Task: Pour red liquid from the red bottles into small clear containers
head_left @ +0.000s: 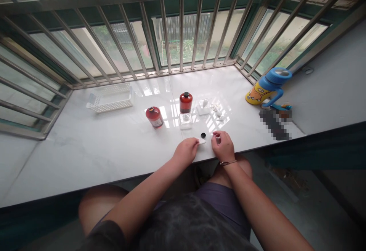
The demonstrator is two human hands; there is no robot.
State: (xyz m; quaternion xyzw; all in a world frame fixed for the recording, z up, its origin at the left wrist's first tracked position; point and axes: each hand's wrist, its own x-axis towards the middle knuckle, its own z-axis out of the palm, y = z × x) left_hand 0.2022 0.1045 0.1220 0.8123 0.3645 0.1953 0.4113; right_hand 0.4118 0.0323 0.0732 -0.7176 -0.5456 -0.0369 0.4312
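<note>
My left hand point(187, 152) pinches a small white piece of what looks like cotton or tissue point(202, 141) near the front edge of the counter. Just beyond it lies a black bottle cap point(203, 135). My right hand point(223, 146) is a little to the right, its fingers curled with thumb and forefinger together; anything between them is too small to make out. Farther back stand an amber-red bottle without a cap point(154, 117) and a second amber-red bottle with a black cap point(186, 102). A small white box point(185, 121) sits in front of the capped bottle.
Another small white box point(203, 108) and loose white scraps point(218, 113) lie right of the bottles. At the back left is a white perforated basket point(113, 98). A blue and yellow flask point(267, 86) stands at the right, beside a blurred-out dark object point(275, 125). Metal window bars point(181, 34) line the back.
</note>
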